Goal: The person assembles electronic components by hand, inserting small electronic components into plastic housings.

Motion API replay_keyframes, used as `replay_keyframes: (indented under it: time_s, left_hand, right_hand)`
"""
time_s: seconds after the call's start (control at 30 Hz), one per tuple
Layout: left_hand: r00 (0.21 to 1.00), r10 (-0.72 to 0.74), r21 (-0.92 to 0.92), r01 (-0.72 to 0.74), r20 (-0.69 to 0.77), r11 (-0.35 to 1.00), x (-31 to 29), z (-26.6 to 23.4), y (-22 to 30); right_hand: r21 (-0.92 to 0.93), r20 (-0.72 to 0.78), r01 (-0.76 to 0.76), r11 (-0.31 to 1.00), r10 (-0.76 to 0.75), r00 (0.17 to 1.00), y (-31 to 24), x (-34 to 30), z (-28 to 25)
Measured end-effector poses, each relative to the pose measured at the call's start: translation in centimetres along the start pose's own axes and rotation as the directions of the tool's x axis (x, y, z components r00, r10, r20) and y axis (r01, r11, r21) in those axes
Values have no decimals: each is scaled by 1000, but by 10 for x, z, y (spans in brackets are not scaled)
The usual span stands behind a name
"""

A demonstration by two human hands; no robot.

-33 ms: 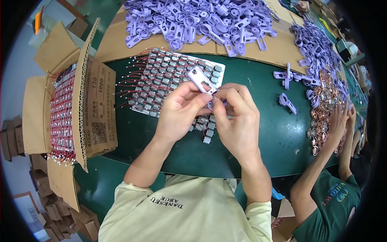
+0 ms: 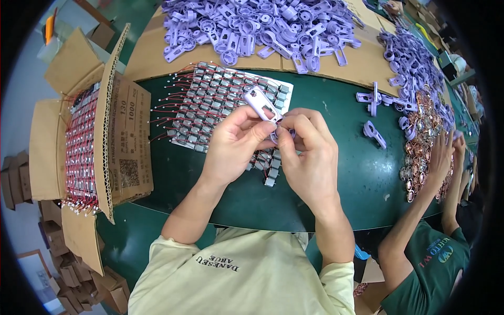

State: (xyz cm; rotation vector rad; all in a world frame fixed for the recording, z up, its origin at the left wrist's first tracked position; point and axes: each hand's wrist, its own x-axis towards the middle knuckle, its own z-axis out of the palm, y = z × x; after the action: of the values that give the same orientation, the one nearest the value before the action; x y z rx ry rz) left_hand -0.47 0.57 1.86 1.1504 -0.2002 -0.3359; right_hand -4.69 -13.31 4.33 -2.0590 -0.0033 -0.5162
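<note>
Between my two hands is a light purple plastic housing (image 2: 259, 104), with a long slotted handle pointing up and away and a round end low between my fingertips. My left hand (image 2: 234, 140) pinches it near the middle with thumb and forefinger. Around the round end close the thumb and fingers of my right hand (image 2: 311, 149), which hide most of that end; I cannot tell whether a small part sits inside it. Beneath and beyond my hands lies a white tray of small grey motors (image 2: 210, 100) with red wires. Several loose motors (image 2: 272, 173) are just below my hands.
A large heap of purple housings (image 2: 262, 31) covers cardboard (image 2: 149, 60) at the back. On the left stands an open carton (image 2: 131, 142) of wired motors. Loose housings (image 2: 374, 135) and copper-coloured rings (image 2: 415, 168) lie right, where a co-worker's hands (image 2: 443, 155) reach in.
</note>
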Motion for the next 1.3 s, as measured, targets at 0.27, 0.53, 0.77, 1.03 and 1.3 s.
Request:
replay_keyframes:
  time_s: [0.27, 0.53, 0.77, 1.03, 1.3]
  left_hand:
    - [994, -107, -200, 110, 25, 974, 0, -1, -1]
    - [997, -74, -192, 75, 13, 979, -1, 1, -1]
    - [999, -34, -125, 36, 15, 992, -2, -2, 2]
    - [996, 48, 13, -48, -81, 999, 8, -8, 0]
    - [996, -29, 9, 30, -81, 1000, 9, -7, 0]
  right_hand:
    - [-106, -141, 87, 991, -101, 985, 3, -7, 8]
    - [-45, -226, 85, 995, -93, 970, 2, -8, 17]
    - [81, -59, -13, 997, 17, 998, 6, -9, 3]
    - [-10, 173, -102, 995, 103, 980, 8, -17, -25]
    - [360, 424, -95, 928, -72, 903, 23, -13, -40]
